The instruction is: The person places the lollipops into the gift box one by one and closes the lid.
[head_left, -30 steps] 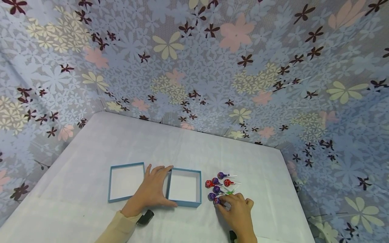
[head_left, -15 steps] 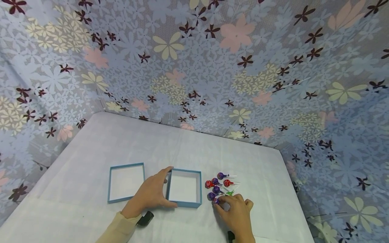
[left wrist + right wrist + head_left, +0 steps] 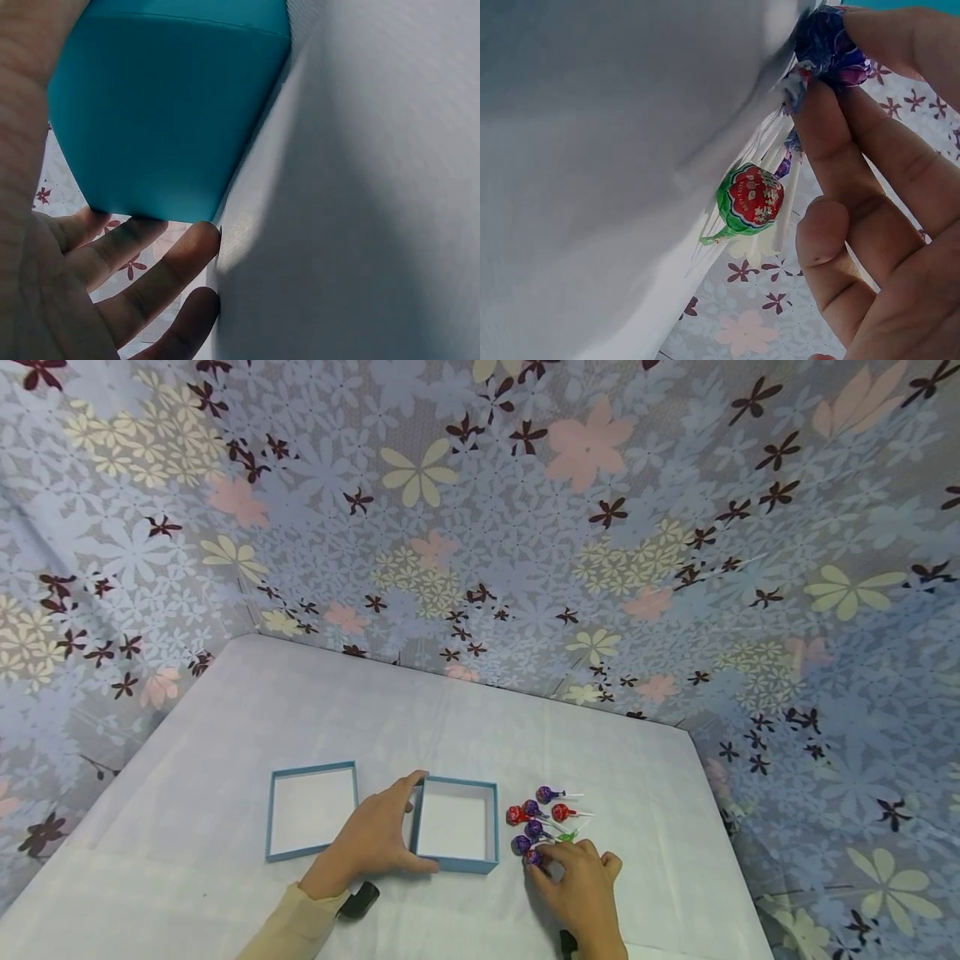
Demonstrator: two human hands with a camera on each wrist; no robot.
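One round lollipop in shiny purple-blue wrapper (image 3: 533,857): at the near end of the loose group, on the white cloth-covered table (image 3: 615,760); stick mostly hidden.
Right hand (image 3: 581,881): thumb and fingertips pinch that lollipop's head. Step in hand, by judgement: taking it up singly. Next move seems to call for a firm pinch and a lift clear of its neighbours, without dragging their sticks.
Nearest neighbour: one purple-wrapped ball lollipop (image 3: 521,845), just beside; contact cannot be told.
Others in the group: three more purple, two red, and one green-and-red wrapped lollipop (image 3: 751,199), sticks partly crossing.
One square blue-walled, white-floored box (image 3: 468,865): left of the group, apart from it.
Left hand (image 3: 375,837): grips the box's left side, thumb at the near wall, fingers at the far corner; probably a steadying hold, worth keeping.
One shallow, blue-rimmed white tray (image 3: 311,768): farther left, partly behind the left hand.
Backdrop: floral grey-blue fabric (image 3: 480,527).
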